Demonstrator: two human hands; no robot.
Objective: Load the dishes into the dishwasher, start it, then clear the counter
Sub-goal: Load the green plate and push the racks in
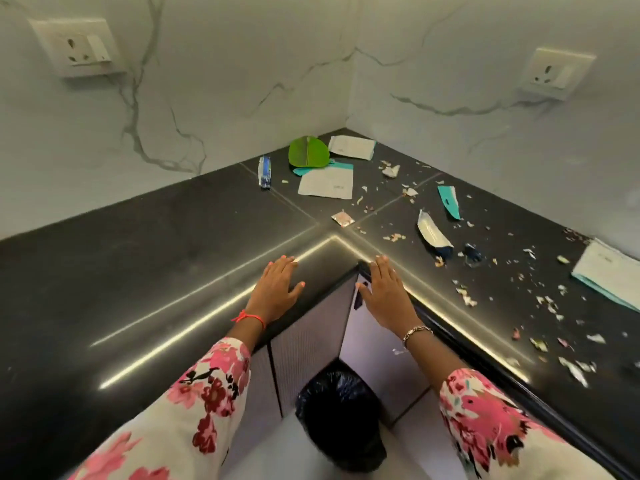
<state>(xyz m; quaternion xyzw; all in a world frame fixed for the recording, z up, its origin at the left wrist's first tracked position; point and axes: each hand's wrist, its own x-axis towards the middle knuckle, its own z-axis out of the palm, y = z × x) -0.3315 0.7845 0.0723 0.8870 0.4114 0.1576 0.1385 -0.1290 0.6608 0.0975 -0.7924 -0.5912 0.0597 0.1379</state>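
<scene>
Both hands flat, fingers spread, holding nothing: left hand (277, 289) & right hand (388, 296) on the counter (138, 265) edge, wrappers (327, 183) + scraps beyond fingertips, bin (341, 415) below wrists, so I'd sweep bigger bits 1st

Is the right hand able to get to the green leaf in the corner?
Probably yes. The right hand is empty at the counter edge, and only flat papers and scraps lie before the green leaf; it's a long stretch though.
</scene>
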